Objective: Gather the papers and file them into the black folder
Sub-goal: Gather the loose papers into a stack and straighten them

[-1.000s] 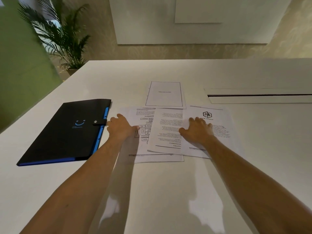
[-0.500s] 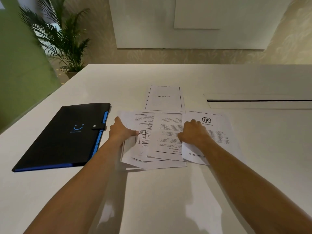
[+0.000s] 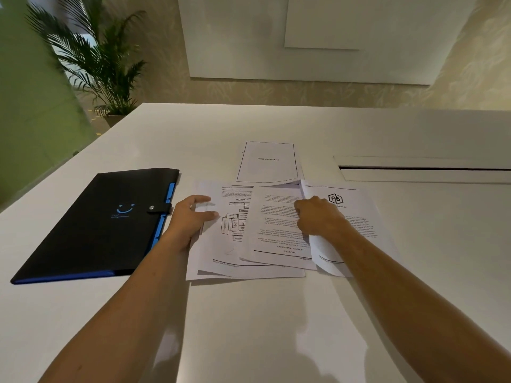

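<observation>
A black folder (image 3: 94, 225) with blue tabs and a snap strap lies closed at the left of the white table (image 3: 249, 327). Several printed papers overlap mid-table: a workflow-chart sheet (image 3: 221, 244), a text sheet (image 3: 273, 230) and a logo sheet (image 3: 356, 217). A framed bibliography page (image 3: 268, 161) lies apart, just behind them. My left hand (image 3: 190, 219) pinches the left edge of the workflow sheet. My right hand (image 3: 318, 217) curls around the left edge of the logo sheet, whose near corner bows up.
A long slot with a white lid (image 3: 423, 170) is cut into the table at the right. A potted palm (image 3: 102, 64) stands beyond the table's far left corner, next to a green wall (image 3: 30, 106).
Both hands went from lying flat on the papers to gripping their edges. The sheets have slid a little toward me and closer together, and the logo sheet's near corner has lifted.
</observation>
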`<state>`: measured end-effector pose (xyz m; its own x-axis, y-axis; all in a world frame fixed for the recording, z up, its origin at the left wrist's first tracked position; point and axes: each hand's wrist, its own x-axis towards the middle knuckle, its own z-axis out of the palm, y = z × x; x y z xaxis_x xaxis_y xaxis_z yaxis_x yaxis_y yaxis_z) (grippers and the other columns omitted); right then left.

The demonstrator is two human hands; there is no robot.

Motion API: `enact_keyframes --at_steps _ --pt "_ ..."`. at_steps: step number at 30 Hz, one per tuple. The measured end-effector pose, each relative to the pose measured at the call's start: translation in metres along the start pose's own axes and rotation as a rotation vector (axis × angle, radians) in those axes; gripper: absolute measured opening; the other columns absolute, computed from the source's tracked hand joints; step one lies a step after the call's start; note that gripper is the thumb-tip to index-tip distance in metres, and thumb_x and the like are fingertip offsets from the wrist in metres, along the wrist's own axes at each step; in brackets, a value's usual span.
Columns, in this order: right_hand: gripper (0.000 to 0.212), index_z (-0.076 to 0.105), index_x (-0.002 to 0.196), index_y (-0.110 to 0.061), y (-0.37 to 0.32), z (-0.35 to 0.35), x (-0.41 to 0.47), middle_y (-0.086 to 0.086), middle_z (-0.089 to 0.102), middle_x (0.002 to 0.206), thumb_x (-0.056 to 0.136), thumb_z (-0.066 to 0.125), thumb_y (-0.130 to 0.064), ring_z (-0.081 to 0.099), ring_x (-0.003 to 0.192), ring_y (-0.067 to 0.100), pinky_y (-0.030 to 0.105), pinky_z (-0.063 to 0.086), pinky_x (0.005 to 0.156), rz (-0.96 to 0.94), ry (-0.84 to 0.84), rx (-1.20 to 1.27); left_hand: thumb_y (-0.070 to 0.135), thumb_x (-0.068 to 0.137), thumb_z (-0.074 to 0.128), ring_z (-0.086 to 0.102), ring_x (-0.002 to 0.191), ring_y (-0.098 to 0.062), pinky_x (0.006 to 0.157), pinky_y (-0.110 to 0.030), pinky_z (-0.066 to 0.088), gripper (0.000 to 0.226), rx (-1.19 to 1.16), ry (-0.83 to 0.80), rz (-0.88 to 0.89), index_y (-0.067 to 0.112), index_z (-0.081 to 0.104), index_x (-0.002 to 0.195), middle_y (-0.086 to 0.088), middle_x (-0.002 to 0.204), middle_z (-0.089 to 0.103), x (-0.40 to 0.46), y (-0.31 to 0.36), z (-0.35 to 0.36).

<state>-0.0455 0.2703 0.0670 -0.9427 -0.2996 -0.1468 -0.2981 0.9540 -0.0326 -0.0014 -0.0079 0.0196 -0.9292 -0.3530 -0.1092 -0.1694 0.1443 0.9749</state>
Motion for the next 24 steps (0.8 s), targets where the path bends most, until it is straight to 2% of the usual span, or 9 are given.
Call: enact_keyframes --at_steps 3,5,7,9,13,19,24 --pt "0.026 0.061 0.105 -0.008 -0.004 -0.005 -0.003 0.005 0.055 0.083 0.082 0.061 -0.02 0.057 0.078 0.025 0.036 0.053 0.074 0.036 0.018 -0.055 0.009 0.074 0.08 0.06 0.11 -0.028 0.093 -0.045 0.052 0.033 0.063 -0.035 -0.016 0.018 0.07 0.104 -0.005 0.12 0.062 0.003 0.0 -0.005" --pt "0.03 0.059 0.108 -0.009 -0.008 -0.006 -0.004 0.007 0.057 0.091 0.083 0.064 -0.024 0.061 0.083 0.025 0.036 0.053 0.075 0.049 0.038 -0.074 0.01 0.076 0.079 0.059 0.112 -0.027 0.097 -0.046 0.051 0.032 0.086 -0.054 -0.018 0.018 0.071 0.105 -0.005 0.121 0.062 0.003 0.0 -0.007" --pt "0.034 0.059 0.114 -0.008 -0.012 -0.006 -0.005 0.01 0.063 0.105 0.085 0.066 -0.026 0.065 0.093 0.026 0.035 0.051 0.075 0.054 0.066 -0.086 0.007 0.077 0.077 0.062 0.108 -0.028 0.093 -0.046 0.054 0.033 0.045 -0.075 -0.023 0.017 0.07 0.107 -0.007 0.122 0.062 0.0 0.001 -0.007" --pt "0.033 0.061 0.114 -0.007 -0.017 -0.007 -0.005 0.012 0.066 0.11 0.086 0.067 -0.024 0.067 0.097 0.028 0.035 0.052 0.077 0.052 0.102 -0.049 0.007 0.079 0.075 0.063 0.105 -0.029 0.089 -0.045 0.056 0.033 0.029 -0.077 -0.018 0.018 0.069 0.11 -0.008 0.123 0.06 -0.002 0.0 -0.007" --pt "0.022 0.063 0.102 -0.005 -0.039 -0.014 -0.002 0.011 0.064 0.096 0.083 0.066 -0.016 0.064 0.09 0.029 0.033 0.046 0.07 0.029 0.131 0.13 0.006 0.083 0.071 0.064 0.104 -0.029 0.085 -0.039 0.058 0.033 0.046 -0.067 -0.012 0.013 0.065 0.115 -0.007 0.121 0.059 -0.007 0.002 -0.003" --pt "0.039 0.058 0.122 -0.009 -0.081 -0.009 0.004 0.013 0.063 0.119 0.083 0.063 -0.012 0.062 0.102 0.03 0.036 0.051 0.08 -0.085 0.106 0.324 0.009 0.087 0.067 0.066 0.091 -0.018 0.067 -0.024 0.057 0.031 0.056 -0.047 -0.003 0.012 0.063 0.118 -0.007 0.116 0.062 -0.01 0.003 -0.002" --pt "0.045 0.051 0.13 -0.008 -0.116 0.0 0.009 0.018 0.061 0.119 0.086 0.061 -0.015 0.06 0.106 0.036 0.035 0.047 0.077 -0.143 0.144 0.461 0.017 0.086 0.068 0.064 0.099 -0.019 0.074 -0.027 0.056 0.028 0.11 0.001 0.058 0.016 0.067 0.115 -0.003 0.12 0.063 -0.009 -0.003 -0.002"
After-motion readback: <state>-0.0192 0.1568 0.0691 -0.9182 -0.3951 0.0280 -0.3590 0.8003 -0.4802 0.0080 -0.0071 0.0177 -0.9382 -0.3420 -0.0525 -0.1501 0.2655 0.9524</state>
